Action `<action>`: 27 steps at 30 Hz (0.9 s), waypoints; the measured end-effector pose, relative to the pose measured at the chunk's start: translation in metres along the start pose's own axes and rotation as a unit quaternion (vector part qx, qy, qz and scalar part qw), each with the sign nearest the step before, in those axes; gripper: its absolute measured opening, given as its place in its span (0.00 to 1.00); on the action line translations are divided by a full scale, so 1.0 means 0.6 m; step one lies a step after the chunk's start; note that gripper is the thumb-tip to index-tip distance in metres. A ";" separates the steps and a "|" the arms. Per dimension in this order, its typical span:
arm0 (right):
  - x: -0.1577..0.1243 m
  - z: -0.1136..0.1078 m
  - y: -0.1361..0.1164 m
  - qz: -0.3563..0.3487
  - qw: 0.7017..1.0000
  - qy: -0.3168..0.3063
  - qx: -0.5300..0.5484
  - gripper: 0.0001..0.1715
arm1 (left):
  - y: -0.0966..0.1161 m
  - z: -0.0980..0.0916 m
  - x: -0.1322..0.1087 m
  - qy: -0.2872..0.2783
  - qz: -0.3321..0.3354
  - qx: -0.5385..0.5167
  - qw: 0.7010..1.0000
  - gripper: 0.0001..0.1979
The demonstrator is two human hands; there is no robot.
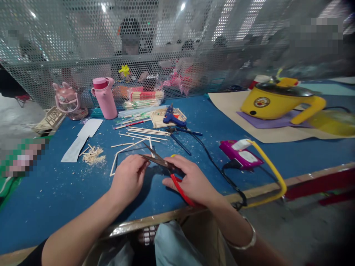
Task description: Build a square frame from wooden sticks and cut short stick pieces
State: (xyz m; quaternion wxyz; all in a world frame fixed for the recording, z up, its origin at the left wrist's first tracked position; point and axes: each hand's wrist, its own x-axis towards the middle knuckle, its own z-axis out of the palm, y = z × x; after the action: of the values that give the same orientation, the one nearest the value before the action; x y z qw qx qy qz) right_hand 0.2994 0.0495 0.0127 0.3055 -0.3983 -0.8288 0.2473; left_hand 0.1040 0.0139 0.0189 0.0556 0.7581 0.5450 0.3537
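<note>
My right hand (191,179) grips red-handled scissors (166,163). Their dark blades stand apart and point left, across one side of a thin wooden stick frame (131,145). With its fingers closed, my left hand (130,175) seems to pinch that frame; the fingertips and the frame's near part are partly hidden. Just beyond lie loose wooden sticks (146,131) and blue-handled pliers (180,144). A blue glue gun (172,116) rests behind them, by a small stick-built piece (158,119).
Wood scraps (94,156) and white paper (80,142) lie left. A pink bottle (107,99) and a pink cup (68,101) stand behind. On the right are a purple power socket (241,153), trailing cords and a yellow electric pot (274,103). Perforated metal mesh (97,44) closes off the back.
</note>
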 end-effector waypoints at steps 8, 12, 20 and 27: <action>0.006 0.003 -0.004 -0.009 1.000 -0.007 0.017 0.24 | 0.001 0.000 -0.001 0.002 -0.008 -0.007 1.000 0.11; 0.006 0.004 -0.004 -0.015 1.000 -0.002 0.018 0.24 | 0.002 0.000 -0.001 0.003 -0.013 0.002 1.000 0.11; 0.008 -0.001 -0.007 -0.024 1.000 -0.016 0.013 0.22 | 0.003 -0.001 0.001 0.002 -0.016 0.008 1.000 0.10; 0.006 0.002 -0.005 -0.007 1.000 0.004 -0.006 0.21 | -0.001 0.001 -0.002 0.015 -0.009 -0.005 1.000 0.11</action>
State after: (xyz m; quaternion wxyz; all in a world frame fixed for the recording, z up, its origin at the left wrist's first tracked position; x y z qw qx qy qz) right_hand 0.2951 0.0502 0.0148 0.3083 -0.3957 -0.8316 0.2383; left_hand 0.1040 0.0133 0.0178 0.0538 0.7475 0.5507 0.3675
